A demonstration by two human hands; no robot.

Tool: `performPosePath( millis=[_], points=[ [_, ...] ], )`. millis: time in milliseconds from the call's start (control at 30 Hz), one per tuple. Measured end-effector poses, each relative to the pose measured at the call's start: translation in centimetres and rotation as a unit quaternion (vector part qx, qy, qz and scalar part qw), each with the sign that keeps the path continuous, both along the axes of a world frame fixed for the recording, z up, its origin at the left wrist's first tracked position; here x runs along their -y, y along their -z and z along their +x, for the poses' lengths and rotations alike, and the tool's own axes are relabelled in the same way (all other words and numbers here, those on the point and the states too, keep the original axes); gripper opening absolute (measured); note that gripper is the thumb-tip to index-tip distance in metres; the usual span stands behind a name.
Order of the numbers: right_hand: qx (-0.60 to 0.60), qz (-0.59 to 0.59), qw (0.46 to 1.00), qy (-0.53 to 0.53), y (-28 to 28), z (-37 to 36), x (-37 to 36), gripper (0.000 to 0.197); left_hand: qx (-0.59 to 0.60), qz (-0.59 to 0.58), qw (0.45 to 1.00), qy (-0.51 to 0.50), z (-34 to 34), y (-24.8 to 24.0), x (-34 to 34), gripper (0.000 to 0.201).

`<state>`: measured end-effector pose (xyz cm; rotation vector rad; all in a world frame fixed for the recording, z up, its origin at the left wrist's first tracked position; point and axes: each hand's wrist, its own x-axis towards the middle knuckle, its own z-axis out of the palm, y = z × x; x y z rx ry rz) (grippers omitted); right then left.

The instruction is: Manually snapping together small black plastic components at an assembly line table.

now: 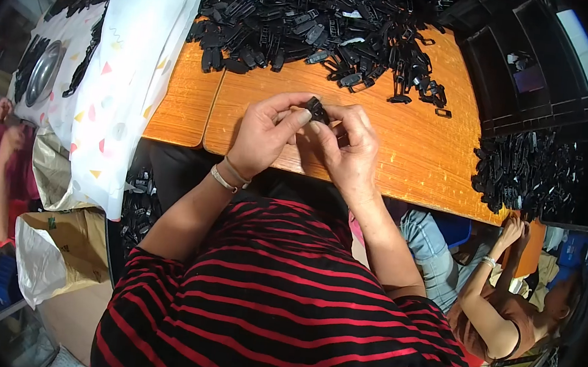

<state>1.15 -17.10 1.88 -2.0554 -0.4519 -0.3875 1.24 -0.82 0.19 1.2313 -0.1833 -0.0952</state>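
L grip [265, 132] & R grip [351, 146] both pinch sm. blk part [317, 109], w/ blk-parts pile [302, 25] beyond them on tabletop [424, 153].

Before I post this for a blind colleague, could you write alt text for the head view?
A person's left hand and right hand hold a small black part over an orange wooden table; a heap of black parts lies beyond.

No text, number or sign can be read: the small green print on the open paper sack [38, 265] at the left is too tiny to make out, and whether the pale spots in the heap of black pieces [281, 19] on the worktop [424, 153] are labels or glare cannot be told.
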Motion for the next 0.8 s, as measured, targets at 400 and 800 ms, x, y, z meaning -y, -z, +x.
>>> performPosePath(
  millis=[400, 800],
  points=[
    [0.000, 0.051, 0.997, -0.052, 1.9, -2.3, -2.9, 0.039, 0.004, 0.082, 0.997, 0.004, -2.5, -2.4, -0.6, 0.015],
    [0.029, -0.284, 0.956, 0.065, -0.5, 7.7, 2.7, 0.025, 0.012, 0.704, 0.701, -0.113, -11.5, -4.4, -16.5, 0.020]
  ],
)
